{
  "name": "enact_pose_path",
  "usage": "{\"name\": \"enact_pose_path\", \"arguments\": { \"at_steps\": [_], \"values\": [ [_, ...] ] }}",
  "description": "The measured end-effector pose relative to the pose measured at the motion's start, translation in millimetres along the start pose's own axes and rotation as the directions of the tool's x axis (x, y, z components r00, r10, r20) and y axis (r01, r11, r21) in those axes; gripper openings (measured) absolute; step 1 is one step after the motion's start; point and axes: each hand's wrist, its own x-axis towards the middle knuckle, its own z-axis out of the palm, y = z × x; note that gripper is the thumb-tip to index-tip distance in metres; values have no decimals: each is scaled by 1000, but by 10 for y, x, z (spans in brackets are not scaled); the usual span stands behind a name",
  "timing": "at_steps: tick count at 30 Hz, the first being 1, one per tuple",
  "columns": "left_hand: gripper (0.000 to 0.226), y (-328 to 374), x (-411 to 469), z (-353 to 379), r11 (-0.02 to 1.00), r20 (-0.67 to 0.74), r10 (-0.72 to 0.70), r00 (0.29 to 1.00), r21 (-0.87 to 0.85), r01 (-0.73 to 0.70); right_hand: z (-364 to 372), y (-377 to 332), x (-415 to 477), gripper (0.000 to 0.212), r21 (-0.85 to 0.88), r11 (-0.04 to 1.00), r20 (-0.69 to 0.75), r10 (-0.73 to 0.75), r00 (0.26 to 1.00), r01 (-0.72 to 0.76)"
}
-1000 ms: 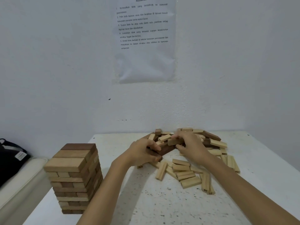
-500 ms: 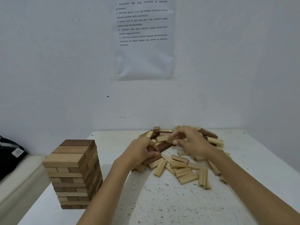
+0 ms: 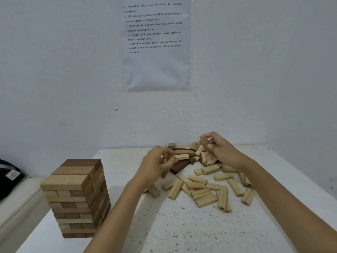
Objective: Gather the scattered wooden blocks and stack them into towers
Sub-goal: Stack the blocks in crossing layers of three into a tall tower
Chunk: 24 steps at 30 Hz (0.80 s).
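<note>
— Where are the blocks lying just now?

— Most are lying loose in a heap (image 3: 206, 190) on the white table (image 3: 182, 230), spreading from the wall toward the person. One built tower (image 3: 76, 196) is standing well apart from it, on the table's left side.

— And what is the right hand doing?

— The right hand (image 3: 223, 151) is hovering over the far end of the heap, pinching a brown block (image 3: 206, 146). The block is slanting, its upper end pointing toward the wall. The thumb is pressing on its near face and the other fingers are curling round behind it. It's sitting clear of the table, just above the pale pieces underneath.

— What about the left?

— The left hand (image 3: 155, 168) is hanging over the heap's left edge, with its fingers curling inward and bunching together. A dark block (image 3: 165, 174) is poking out below them, so they're gripping that one. I can't tell how much of it is hiding in the palm. A pale block (image 3: 181, 157) is lying just beside the fingertips, on their right. A chocolate-coloured block (image 3: 179, 167) is resting right beneath that.

— Are the two hands touching?

— No, they're apart, with the middle of the heap between them.

— Anything else around?

— A printed sheet (image 3: 156, 42) is hanging on the wall above the table. A black bag (image 3: 9, 176) is sitting off to the left.
</note>
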Motion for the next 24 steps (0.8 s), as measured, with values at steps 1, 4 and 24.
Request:
{"name": "enact_pose_path", "arguments": {
  "at_steps": [1,4,24],
  "values": [
    [13,37,19,-4,991,-33,-22,999,-130,18,17,1,11,30,26,999,-1,22,1000,-22],
    [23,140,94,-27,906,-97,-164,982,-408,111,71,-16,23,22,65,998,25,22,999,-24],
    [20,-22,308,26,632,-201,-418,886,-765,125,200,16,913,36,-446,872,344,-44,938,204]
  ]
}}
